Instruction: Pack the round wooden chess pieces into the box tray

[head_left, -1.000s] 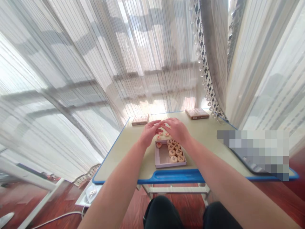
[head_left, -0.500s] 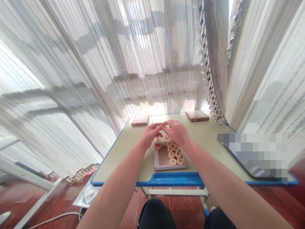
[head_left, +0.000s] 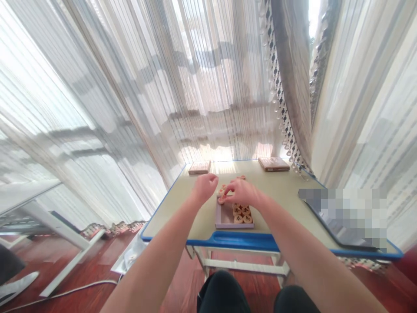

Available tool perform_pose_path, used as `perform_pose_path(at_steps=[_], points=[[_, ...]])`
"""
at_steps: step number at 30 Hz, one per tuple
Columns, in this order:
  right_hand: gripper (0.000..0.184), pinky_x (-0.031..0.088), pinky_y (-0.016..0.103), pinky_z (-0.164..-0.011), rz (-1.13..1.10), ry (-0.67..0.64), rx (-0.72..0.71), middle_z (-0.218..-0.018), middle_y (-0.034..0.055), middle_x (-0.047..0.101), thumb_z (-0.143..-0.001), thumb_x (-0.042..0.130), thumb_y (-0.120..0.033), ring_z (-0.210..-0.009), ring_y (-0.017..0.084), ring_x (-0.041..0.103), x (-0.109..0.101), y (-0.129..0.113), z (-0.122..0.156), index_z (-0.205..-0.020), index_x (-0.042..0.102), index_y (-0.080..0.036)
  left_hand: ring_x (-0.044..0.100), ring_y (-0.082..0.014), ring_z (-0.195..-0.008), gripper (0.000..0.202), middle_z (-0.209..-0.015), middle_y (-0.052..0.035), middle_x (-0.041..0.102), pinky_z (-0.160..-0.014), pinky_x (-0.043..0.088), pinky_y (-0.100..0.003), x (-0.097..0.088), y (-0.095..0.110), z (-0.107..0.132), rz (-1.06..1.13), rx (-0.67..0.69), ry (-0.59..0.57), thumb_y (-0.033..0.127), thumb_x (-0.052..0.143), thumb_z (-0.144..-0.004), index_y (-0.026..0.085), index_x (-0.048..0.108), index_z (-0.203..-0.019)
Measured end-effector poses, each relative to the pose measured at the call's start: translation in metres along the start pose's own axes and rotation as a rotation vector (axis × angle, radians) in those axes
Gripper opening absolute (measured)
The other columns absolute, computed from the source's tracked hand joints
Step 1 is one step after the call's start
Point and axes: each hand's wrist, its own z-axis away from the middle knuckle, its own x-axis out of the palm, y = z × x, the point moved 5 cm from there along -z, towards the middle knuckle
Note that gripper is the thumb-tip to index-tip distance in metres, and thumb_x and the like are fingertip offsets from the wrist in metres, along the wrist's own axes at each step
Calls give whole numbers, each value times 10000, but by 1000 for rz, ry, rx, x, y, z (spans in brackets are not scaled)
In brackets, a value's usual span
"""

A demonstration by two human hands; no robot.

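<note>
The right hand (head_left: 243, 190) has its grip pinched on a red-marked xiangqi piece (head_left: 223, 197) at the far left corner of an open box (head_left: 233, 226), near the bench's (head_left: 176, 208) near edge. Black-marked pieces (head_left: 238, 219) line the box's right wall. The left hand (head_left: 205, 187), fingers curled together, hovers nearer the bench's left edge; its contents are hidden.

the head-worn camera looks forward and down across the table (head_left: 283, 187) toward curtains (head_left: 208, 87).
</note>
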Motion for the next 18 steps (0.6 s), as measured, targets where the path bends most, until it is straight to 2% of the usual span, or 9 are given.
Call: perform_pose_path(at_steps=[2,4,6,8,11,18], points=[[225,403,224,-614,27,-56,-33,-831,9,649,-693,624,-441,-754,155,584,2,-9,5,-798,739,-278,602,-143,-675,239,-830,-39,714,-674,437,-247,0,-3,18,16,73,7,250,481,-808,194,707,-861],[210,394,219,-587,52,-101,-46,-854,3,651,-696,615,-412,-714,139,582,4,-17,9,-798,739,-277,580,-133,-645,233,-826,-42,707,-694,441,-255,0,-14,34,4,61,67,218,486,-801,191,701,-885],[214,397,223,-579,68,-127,-48,-866,3,654,-687,616,-413,-700,140,587,4,-23,12,-807,741,-287,551,-120,-588,201,-742,-24,694,-664,441,-249,6,-25,44,19,7,31,205,508,-781,192,702,-833],[213,410,228,-592,75,-117,-47,-852,4,658,-681,619,-417,-725,154,599,3,-27,14,-812,742,-303,528,-112,-560,192,-707,-12,677,-636,433,-244,13,-28,46,48,3,-18,201,513,-771,190,695,-829],[194,432,233,-618,80,-87,-56,-812,1,662,-674,628,-400,-761,171,609,1,-30,15,-812,742,-325,508,-107,-562,192,-750,-13,662,-623,422,-244,20,-20,44,71,88,-87,194,516,-755,185,675,-861],[168,454,225,-655,64,-67,-83,-877,17,668,-690,630,-356,-777,170,625,4,-30,13,-790,747,-288,473,-86,-533,186,-818,-26,593,-599,422,-242,21,-12,46,142,93,-115,212,496,-763,162,630,-881]])
